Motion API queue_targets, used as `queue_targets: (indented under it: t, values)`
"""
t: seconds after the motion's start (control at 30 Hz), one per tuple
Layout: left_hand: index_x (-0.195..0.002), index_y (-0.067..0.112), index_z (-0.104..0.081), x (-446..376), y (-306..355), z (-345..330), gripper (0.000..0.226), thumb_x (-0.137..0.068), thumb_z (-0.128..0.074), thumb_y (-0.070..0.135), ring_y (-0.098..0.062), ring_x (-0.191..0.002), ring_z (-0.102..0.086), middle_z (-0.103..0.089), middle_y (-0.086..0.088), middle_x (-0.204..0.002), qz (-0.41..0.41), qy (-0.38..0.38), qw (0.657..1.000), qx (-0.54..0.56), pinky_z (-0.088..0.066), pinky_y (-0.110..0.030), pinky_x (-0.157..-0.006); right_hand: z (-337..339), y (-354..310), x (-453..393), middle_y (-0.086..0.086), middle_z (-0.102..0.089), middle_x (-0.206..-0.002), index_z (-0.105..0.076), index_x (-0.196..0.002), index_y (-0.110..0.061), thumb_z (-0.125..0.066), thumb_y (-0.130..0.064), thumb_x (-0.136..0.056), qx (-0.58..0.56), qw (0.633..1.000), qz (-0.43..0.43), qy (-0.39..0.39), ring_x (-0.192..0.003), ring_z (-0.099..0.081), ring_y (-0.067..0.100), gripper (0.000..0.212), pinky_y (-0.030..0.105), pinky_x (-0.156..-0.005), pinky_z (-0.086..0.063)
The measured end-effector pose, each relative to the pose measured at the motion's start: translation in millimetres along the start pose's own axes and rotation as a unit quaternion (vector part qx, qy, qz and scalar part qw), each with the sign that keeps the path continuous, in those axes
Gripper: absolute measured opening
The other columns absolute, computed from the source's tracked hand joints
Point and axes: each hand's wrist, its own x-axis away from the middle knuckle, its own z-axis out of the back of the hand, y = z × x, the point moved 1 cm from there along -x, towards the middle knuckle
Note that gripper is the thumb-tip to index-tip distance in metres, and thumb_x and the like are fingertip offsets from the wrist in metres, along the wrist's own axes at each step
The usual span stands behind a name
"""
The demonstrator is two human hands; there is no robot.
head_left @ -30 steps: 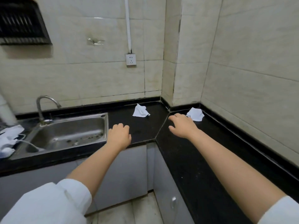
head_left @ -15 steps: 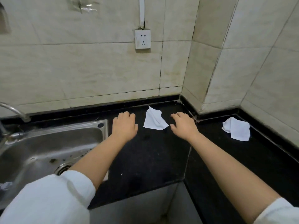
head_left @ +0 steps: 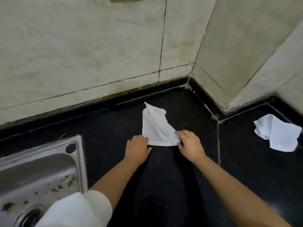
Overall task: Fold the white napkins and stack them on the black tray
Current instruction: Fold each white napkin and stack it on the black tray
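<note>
Nearest the camera, a rolled white sleeve covers the left upper arm, and both bare forearms reach forward over the glossy black stone table. To the left, set into the table, is one stainless steel sink; its basin holds only scattered dark specks of debris and a round drain at the lower edge. Farther out, the left hand lies palm down on the table with its fingers curled close together, their tips touching the near left corner of a crumpled white cloth napkin; whether they pinch the cloth or merely press it cannot be told. The right hand is at the napkin's near right corner, its thumb and fingers narrowed together on the edge of the cloth, gripping it. This napkin lies on the table between the two hands and the back wall, a raised fold running from its far tip toward the right hand. A second crumpled white cloth napkin lies well apart to the right, past the grouted seam in the table, touched by neither hand. That makes two napkins in view. Behind everything stand pale beige wall tiles with dark grout lines, meeting at a corner on the right.
</note>
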Motion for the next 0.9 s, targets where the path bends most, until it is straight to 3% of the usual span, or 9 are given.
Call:
queue_targets:
  t: [0.1, 0.17, 0.23, 0.33, 0.53, 0.6, 0.73, 0.83, 0.9]
  values:
    - [-0.123, 0.015, -0.051, -18, -9, -7, 0.036, -0.096, -0.041, 0.036, -0.021, -0.12, -0.044, -0.049, -0.002, -0.127, -0.016, 0.004, 1.0, 0.017, -0.039, -0.032, -0.096, -11, 8, -17, 0.009, -0.072, -0.084, -0.072, -0.081, -0.009, -0.079, 0.005, -0.05, 0.021, 0.996, 0.085, 0.032, -0.076, -0.069, 0.031, 0.035, 0.045, -0.067, -0.056]
    - [-0.121, 0.016, -0.056, -27, -14, -10, 0.033, -0.096, -0.044, 0.034, -0.02, -0.115, -0.047, -0.053, -0.001, -0.122, -0.033, 0.0, 0.999, 0.011, -0.041, -0.029, -0.092, -16, 13, -20, 0.005, -0.073, -0.083, -0.072, -0.078, -0.012, -0.081, 0.002, -0.043, 0.042, 0.99, 0.132, 0.015, -0.074, -0.07, 0.027, 0.039, 0.04, -0.063, -0.056]
    - [-0.094, 0.018, -0.07, -33, -16, -8, 0.018, -0.081, -0.069, 0.03, -0.016, -0.089, -0.06, -0.065, 0.001, -0.095, -0.076, 0.038, 0.996, -0.009, -0.049, -0.025, -0.071, -19, 17, -22, 0.001, -0.073, -0.084, -0.072, -0.079, -0.016, -0.075, 0.0, -0.04, 0.057, 0.984, 0.169, 0.004, -0.074, -0.071, 0.024, 0.042, 0.036, -0.064, -0.056]
    - [-0.049, 0.023, -0.062, -33, -20, -11, 0.033, -0.038, -0.094, 0.024, -0.007, -0.044, -0.054, -0.057, 0.007, -0.05, -0.125, 0.05, 0.991, -0.025, -0.042, -0.015, -0.037, -20, 19, -22, -0.005, -0.07, -0.07, -0.071, -0.068, -0.018, -0.069, 0.0, -0.045, 0.037, 0.983, 0.181, 0.002, -0.064, -0.069, 0.02, 0.029, 0.035, -0.059, -0.056]
    - [-0.059, 0.014, -0.063, 1, -24, 34, 0.016, -0.075, -0.065, 0.017, -0.012, -0.047, -0.059, -0.061, 0.002, -0.054, -0.182, 0.103, 0.978, 0.006, -0.043, -0.016, -0.041, 11, 16, -6, 0.015, -0.067, -0.101, -0.067, -0.099, -0.002, -0.054, 0.0, -0.084, -0.073, 0.995, 0.063, 0.01, -0.102, -0.056, 0.03, 0.019, 0.035, -0.095, -0.039]
    - [-0.06, 0.018, -0.065, 10, -25, 53, 0.026, -0.077, -0.046, 0.025, -0.007, -0.046, -0.058, -0.06, 0.007, -0.054, -0.204, 0.128, 0.97, -0.029, -0.041, -0.012, -0.04, 33, 13, 10, 0.015, -0.067, -0.1, -0.065, -0.099, -0.002, -0.052, -0.002, -0.086, -0.07, 0.996, 0.051, 0.02, -0.1, -0.056, 0.029, 0.018, 0.034, -0.094, -0.039]
    - [-0.071, 0.008, -0.067, 32, 16, 101, 0.006, -0.07, -0.072, 0.011, -0.02, -0.058, -0.066, -0.065, -0.005, -0.065, -0.295, 0.158, 0.942, -0.029, -0.051, -0.021, -0.049, 76, 17, 81, 0.011, -0.067, -0.072, -0.069, -0.081, -0.007, -0.053, -0.004, -0.074, 0.008, 0.995, 0.062, 0.084, -0.07, -0.063, 0.031, 0.018, 0.045, -0.072, -0.051]
    - [-0.099, 0.003, -0.064, 48, 69, 121, 0.024, -0.094, -0.045, 0.016, -0.028, -0.095, -0.062, -0.063, -0.012, -0.097, -0.304, 0.151, 0.941, 0.016, -0.049, -0.033, -0.079, 103, 34, 147, 0.01, -0.065, -0.09, -0.068, -0.094, -0.008, -0.05, -0.006, -0.085, 0.049, 0.992, -0.051, 0.107, -0.092, -0.061, 0.027, 0.02, 0.048, -0.102, -0.034]
    - [-0.09, 0.004, -0.065, 64, 109, 126, 0.034, -0.094, -0.037, 0.022, -0.029, -0.084, -0.064, -0.064, -0.013, -0.088, -0.363, 0.171, 0.914, 0.058, -0.046, -0.028, -0.07, 121, 53, 197, 0.006, -0.063, -0.102, -0.065, -0.103, -0.01, -0.049, -0.01, -0.09, 0.046, 0.982, -0.145, 0.113, -0.105, -0.056, 0.019, 0.021, 0.038, -0.111, -0.021]
